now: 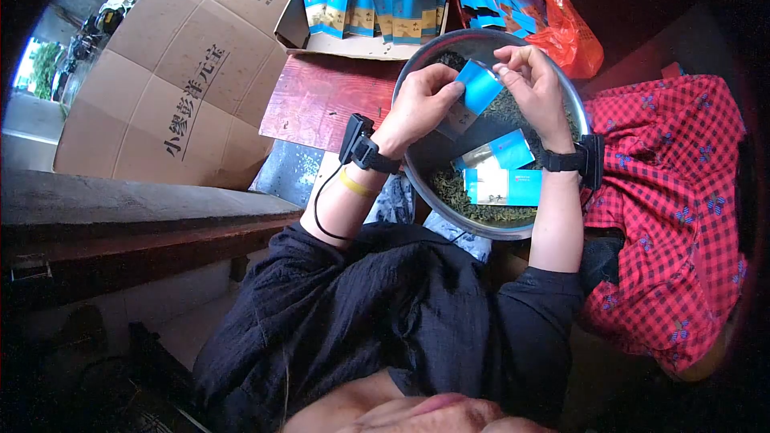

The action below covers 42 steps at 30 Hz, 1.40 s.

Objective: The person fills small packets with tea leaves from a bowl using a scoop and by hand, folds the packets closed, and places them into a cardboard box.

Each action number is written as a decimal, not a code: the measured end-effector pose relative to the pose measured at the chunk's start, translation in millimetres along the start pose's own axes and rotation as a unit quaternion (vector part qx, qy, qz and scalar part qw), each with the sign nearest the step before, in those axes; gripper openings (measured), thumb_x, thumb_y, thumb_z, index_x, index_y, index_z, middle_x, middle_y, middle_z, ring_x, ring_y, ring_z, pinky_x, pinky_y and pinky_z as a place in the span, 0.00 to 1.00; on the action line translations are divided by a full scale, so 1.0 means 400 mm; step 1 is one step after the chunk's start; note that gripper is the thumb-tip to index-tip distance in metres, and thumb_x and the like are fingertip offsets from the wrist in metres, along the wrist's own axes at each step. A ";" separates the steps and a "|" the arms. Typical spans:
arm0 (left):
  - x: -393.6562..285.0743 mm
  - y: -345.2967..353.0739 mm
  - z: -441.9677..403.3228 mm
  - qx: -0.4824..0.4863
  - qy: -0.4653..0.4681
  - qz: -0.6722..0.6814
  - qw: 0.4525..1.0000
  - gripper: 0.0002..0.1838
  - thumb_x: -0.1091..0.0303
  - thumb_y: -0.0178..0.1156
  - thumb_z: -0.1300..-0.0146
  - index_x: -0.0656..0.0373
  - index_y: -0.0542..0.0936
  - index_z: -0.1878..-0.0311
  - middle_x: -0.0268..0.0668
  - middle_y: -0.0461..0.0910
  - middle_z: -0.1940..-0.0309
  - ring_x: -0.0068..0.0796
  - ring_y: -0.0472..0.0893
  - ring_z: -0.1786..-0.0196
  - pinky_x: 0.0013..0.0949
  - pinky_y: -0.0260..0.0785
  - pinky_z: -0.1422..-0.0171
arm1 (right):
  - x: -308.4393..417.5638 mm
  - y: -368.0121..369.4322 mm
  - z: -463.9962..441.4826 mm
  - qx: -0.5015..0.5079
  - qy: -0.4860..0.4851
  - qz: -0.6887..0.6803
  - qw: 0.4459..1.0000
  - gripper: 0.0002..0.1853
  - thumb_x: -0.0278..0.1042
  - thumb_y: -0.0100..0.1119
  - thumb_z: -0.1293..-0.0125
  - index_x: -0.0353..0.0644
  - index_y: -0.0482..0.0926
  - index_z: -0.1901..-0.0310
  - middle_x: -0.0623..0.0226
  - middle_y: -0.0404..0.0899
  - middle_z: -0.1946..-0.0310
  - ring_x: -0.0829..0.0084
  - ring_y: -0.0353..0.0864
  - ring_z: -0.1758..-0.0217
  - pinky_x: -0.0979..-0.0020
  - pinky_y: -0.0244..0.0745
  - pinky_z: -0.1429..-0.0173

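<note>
Over a round metal basin (408, 162) of dark green dried leaves (449, 189), my left hand (423, 102) pinches a blue packet (480, 87) between thumb and fingers. My right hand (532, 84) is at the packet's upper right corner, its thumb and fingertips drawn together; what lies between them is too small to make out. Below my hands, two more blue and white packets (525, 187) lie overlapping on the leaves. Each wrist wears a black strap with a small device.
Many blue packets stand in an open carton (349, 46) behind the basin. Right of it, a red plastic bag (577, 42) holds more packets. A red board (325, 100) and large cardboard box (152, 84) are at left, a red checked cloth (666, 184) at right.
</note>
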<state>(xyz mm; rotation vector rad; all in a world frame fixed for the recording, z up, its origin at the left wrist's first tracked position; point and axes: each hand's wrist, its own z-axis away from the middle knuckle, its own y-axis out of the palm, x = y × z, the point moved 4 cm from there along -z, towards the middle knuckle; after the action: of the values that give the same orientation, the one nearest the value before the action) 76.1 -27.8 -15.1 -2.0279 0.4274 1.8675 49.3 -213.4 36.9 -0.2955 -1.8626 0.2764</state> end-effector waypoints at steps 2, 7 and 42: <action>-0.003 0.001 0.001 0.001 -0.008 0.005 1.000 0.10 0.68 0.58 0.33 0.65 0.78 0.55 0.29 0.81 0.64 0.15 0.77 0.61 0.23 0.71 0.56 | -0.002 0.000 0.000 0.002 0.000 0.004 1.000 0.05 0.22 0.54 0.34 0.38 0.68 0.62 0.61 0.75 0.49 0.77 0.79 0.53 0.75 0.74 0.46; -0.007 0.001 0.003 0.003 0.001 -0.006 1.000 0.10 0.68 0.58 0.33 0.65 0.78 0.54 0.30 0.81 0.63 0.15 0.77 0.61 0.24 0.71 0.55 | 0.006 0.002 0.002 0.004 -0.005 -0.013 1.000 0.05 0.21 0.54 0.35 0.38 0.68 0.63 0.61 0.75 0.50 0.76 0.79 0.52 0.74 0.74 0.45; -0.012 0.000 0.003 0.002 -0.004 -0.007 1.000 0.09 0.68 0.58 0.32 0.64 0.78 0.55 0.28 0.80 0.66 0.15 0.76 0.63 0.23 0.70 0.57 | 0.007 -0.005 0.000 -0.025 -0.020 -0.004 0.999 0.05 0.20 0.54 0.36 0.38 0.68 0.65 0.60 0.76 0.51 0.76 0.80 0.54 0.74 0.74 0.47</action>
<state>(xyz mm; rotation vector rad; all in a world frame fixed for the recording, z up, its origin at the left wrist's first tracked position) 74.7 -27.4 -10.4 -2.0138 0.4133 1.8649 48.3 -214.4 40.2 -0.3187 -1.9124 0.2315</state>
